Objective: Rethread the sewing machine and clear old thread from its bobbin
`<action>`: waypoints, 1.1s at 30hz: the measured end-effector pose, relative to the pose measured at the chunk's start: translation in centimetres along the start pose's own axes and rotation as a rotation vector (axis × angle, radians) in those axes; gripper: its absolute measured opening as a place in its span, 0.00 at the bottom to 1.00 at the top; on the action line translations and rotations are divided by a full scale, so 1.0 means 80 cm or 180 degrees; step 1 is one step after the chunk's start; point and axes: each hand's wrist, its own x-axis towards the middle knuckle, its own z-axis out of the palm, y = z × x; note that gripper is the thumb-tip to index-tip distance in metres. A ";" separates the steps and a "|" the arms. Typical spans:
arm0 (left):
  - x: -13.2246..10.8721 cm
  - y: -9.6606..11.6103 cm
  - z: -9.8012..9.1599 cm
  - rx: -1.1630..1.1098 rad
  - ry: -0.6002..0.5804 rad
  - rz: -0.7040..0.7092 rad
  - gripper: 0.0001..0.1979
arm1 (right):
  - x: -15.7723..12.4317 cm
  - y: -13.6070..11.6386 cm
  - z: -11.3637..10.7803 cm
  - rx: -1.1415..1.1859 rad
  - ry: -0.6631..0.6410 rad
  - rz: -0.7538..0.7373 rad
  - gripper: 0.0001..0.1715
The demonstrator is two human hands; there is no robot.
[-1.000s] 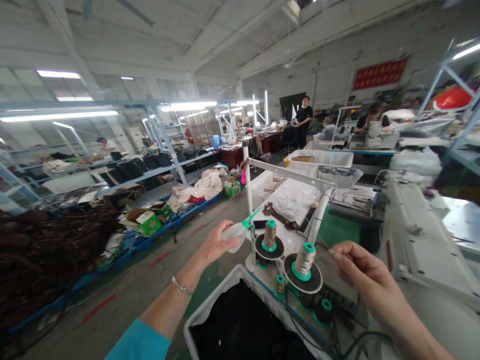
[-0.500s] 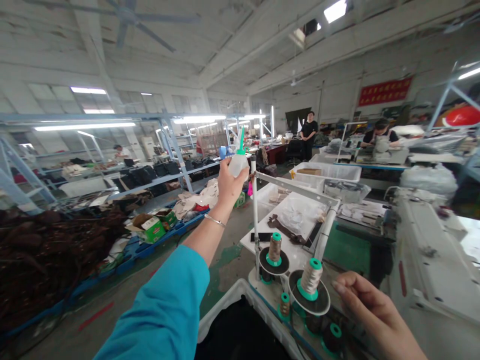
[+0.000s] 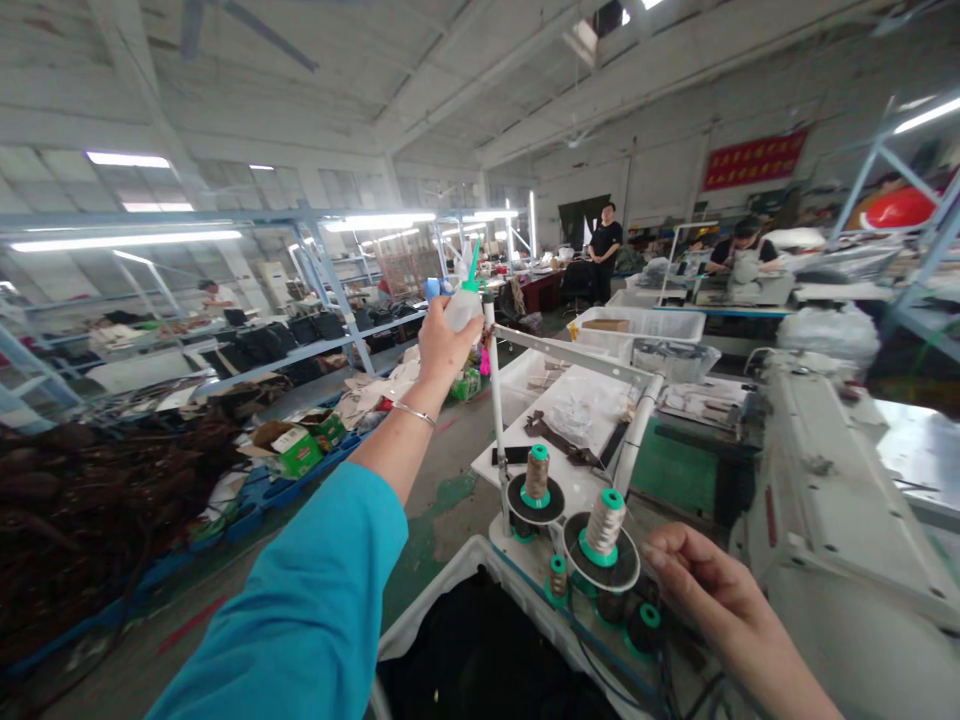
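Observation:
My left hand (image 3: pixel 439 350), arm stretched forward, is wrapped round a translucent squeeze bottle (image 3: pixel 463 309) with a green nozzle, held upright with a slight tilt beside the top of a white metal thread stand (image 3: pixel 496 390). Thumb and fingertips of my right hand (image 3: pixel 709 580) are pinched together just right of a large beige thread spool (image 3: pixel 606 525); whatever they hold is too fine to make out. That spool sits on a round black disc, with a brown thread spool (image 3: pixel 537 478) on another disc behind it. Smaller spools (image 3: pixel 556 580) stand below.
A white sewing machine (image 3: pixel 840 500) stands close on the right. Below me is a white crate (image 3: pixel 397 630) holding black fabric (image 3: pixel 487 660). Beyond the stand is a white table (image 3: pixel 487 462) with brown strips and plastic. Two people (image 3: pixel 604 250) are in the right background.
The view has shifted slightly right and down, so everything sits a little further left and higher. My left hand still grips the bottle; my right hand stays pinched near the spool.

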 end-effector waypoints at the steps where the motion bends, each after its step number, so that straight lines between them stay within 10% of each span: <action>1: 0.001 0.000 0.000 0.0057 -0.0012 0.0008 0.24 | -0.002 0.002 -0.001 0.0023 -0.0015 0.0050 0.25; 18: -0.041 -0.051 0.019 -0.0624 0.0251 -0.0015 0.33 | -0.035 0.001 0.007 -0.0401 -0.0025 -0.0036 0.22; 33: -0.376 -0.146 -0.012 -0.1077 -0.1608 -0.1268 0.11 | -0.067 0.069 0.035 -0.0748 -0.0176 0.0363 0.23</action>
